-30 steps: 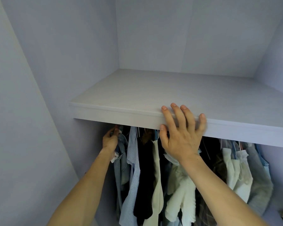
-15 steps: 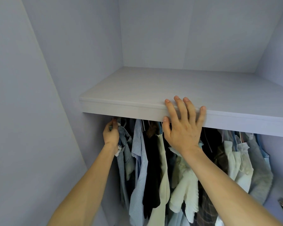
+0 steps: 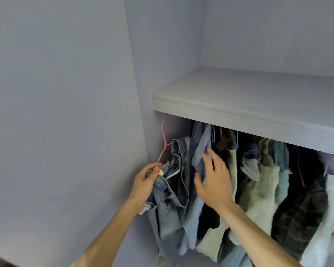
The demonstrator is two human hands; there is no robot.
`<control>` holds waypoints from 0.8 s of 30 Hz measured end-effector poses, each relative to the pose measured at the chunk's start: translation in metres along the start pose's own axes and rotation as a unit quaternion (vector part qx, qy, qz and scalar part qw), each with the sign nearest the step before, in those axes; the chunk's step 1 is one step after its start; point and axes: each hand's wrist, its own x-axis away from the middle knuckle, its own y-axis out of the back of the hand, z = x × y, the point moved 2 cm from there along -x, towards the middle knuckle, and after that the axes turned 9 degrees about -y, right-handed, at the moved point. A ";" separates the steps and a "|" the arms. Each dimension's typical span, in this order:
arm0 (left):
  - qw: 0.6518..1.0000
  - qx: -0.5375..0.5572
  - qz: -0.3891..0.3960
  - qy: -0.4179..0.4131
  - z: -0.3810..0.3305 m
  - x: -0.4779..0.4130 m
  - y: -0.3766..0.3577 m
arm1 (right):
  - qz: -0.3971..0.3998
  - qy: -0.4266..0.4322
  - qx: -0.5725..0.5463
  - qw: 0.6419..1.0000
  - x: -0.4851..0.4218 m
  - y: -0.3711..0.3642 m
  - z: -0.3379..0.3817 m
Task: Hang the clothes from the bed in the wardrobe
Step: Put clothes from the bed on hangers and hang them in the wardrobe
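Left side: the wardrobe wall is plain, with nothing on it.

Left grip: clenched around the bunched waistband of a pair of jeans, and pinching the lower wire of a pink hanger. The jeans are draped on this hanger at the far left end of the hanging space. The hook stands up just under the shelf and appears free of any support. The rail is hidden behind the shelf edge, so whether the hook is seated cannot be confirmed.

Right grip: released, with fingers spread against the striped shirt just beside the jeans. This looks like pressing the row aside to make room.

Right side: a full row is already hung, including a cream garment, a dark plaid piece and a white fleece.

Assessment: most of the hanging appears done and the jeans are mid-placement. Hooking the jeans and letting go of them remain. The bed is out of view, so any remaining items cannot be determined.
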 end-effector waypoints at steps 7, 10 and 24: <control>0.995 -0.087 0.037 0.042 -0.031 0.103 0.062 | 0.219 0.012 -0.173 0.960 0.011 -0.028 0.039; 0.987 -0.137 0.041 0.074 -0.041 0.159 0.089 | 0.284 0.101 -0.157 0.941 0.024 -0.037 0.069; 0.918 -0.305 -0.155 0.202 -0.074 0.443 0.175 | 0.302 0.355 -0.240 0.852 0.238 -0.022 0.228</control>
